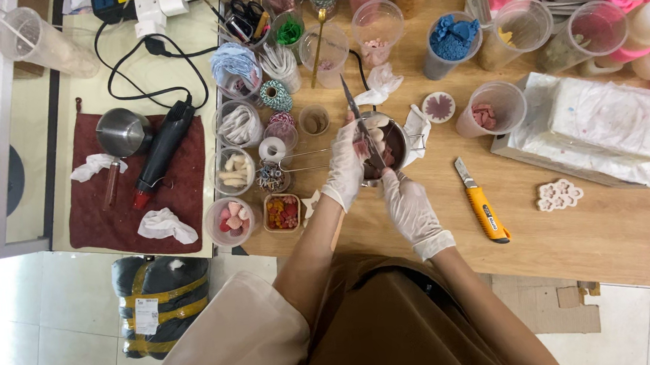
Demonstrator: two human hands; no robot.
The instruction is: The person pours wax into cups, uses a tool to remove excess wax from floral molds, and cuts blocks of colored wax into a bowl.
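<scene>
At the middle of the wooden table (618, 230), her gloved left hand (345, 166) wraps the small metal pot (395, 145) of pink chunks, while the right hand (410, 207) pinches a knife (363, 126) poking inside

Bright, even light fell from overhead, so shadows on the wooden table (610, 231) stayed short and soft. The pale floor tiles (46, 331) and white counter (23, 120) looked slightly washed out. Wide-angle bending curved the edges, while the centre remained sharp
</scene>
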